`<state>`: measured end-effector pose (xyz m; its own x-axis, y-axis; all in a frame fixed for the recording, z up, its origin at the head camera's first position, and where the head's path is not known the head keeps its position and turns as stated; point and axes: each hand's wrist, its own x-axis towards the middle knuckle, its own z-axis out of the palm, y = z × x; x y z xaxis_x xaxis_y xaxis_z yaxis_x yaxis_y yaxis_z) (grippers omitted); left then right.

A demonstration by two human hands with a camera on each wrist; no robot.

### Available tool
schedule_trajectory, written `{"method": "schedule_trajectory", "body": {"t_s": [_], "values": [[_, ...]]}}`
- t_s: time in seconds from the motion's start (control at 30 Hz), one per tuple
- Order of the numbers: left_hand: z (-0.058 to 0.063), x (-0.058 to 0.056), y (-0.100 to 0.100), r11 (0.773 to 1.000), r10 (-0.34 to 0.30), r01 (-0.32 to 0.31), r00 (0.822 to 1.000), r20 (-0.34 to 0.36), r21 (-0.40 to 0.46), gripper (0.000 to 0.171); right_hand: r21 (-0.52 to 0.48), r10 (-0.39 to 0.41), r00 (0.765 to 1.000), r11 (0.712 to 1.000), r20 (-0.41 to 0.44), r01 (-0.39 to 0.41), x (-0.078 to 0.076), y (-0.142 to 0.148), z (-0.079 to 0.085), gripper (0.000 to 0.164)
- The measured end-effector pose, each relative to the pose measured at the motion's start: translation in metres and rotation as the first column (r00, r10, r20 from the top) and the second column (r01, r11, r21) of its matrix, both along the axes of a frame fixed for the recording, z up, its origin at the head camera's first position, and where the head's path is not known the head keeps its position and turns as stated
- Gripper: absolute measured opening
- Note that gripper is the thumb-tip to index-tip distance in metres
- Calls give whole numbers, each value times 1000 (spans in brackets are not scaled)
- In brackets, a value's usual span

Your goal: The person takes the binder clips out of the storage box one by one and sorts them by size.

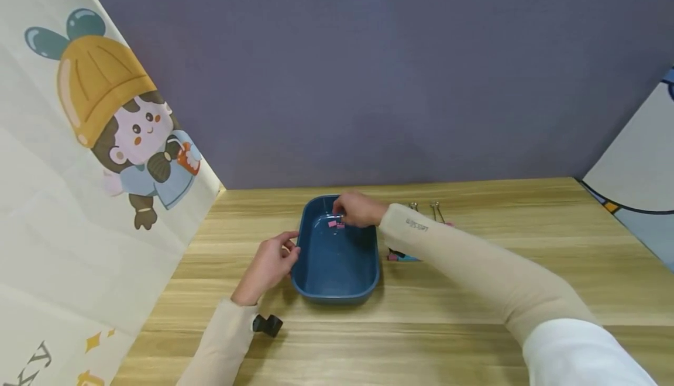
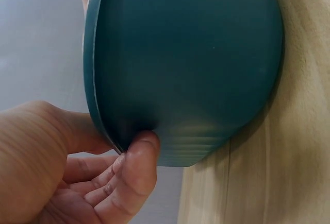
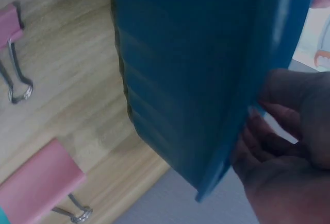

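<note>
A deep blue plastic basin (image 1: 337,281) stands on the wooden table. My left hand (image 1: 271,260) is at its left side; in the left wrist view its thumb and fingers (image 2: 140,162) pinch the rim. Over the far right corner, my right hand (image 1: 358,209) reaches into the basin with bent fingers. Small pink binder clips (image 1: 332,223) lie on the basin floor just below those fingertips. The rim partly hides the right fingers in the right wrist view, and I cannot tell whether they hold a clip.
Right of the basin, more binder clips lie on the table, including a pink one (image 3: 44,183) with wire handles and another pink one (image 3: 7,26). The right sleeve (image 1: 463,257) covers part of them. A grey-purple wall (image 1: 395,82) rises behind the table.
</note>
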<state>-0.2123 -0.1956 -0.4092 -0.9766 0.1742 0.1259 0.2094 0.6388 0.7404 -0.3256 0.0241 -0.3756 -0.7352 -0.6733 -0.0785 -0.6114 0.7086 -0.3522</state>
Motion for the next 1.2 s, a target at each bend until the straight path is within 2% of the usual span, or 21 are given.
{"method": "schedule_trajectory", "body": {"t_s": [0.13, 0.43, 0.57, 0.77, 1.0, 1.2], "values": [[0, -1, 1, 1000, -6, 6, 1000, -1, 5, 35, 59, -52, 998, 997, 19, 51, 0, -4, -5, 15], [2, -1, 4, 1000, 4, -4, 1000, 22, 5, 37, 144, -94, 996, 985, -2, 94, 1, -10, -10, 8], [3, -2, 4, 1000, -1, 1, 1000, 15, 12, 37, 136, -104, 995, 985, 9, 102, 1, -10, -12, 11], [2, -2, 3, 1000, -3, 3, 1000, 5, 15, 37, 110, -107, 994, 988, 11, 106, 2, -10, -14, 7], [1, -2, 1, 1000, 7, -7, 1000, 10, 9, 37, 109, -111, 994, 988, 22, 108, 3, -13, -19, 16], [0, -2, -1, 1000, 8, -8, 1000, 3, 9, 36, 85, -104, 993, 991, 47, 99, 3, -12, -22, 10]]}}
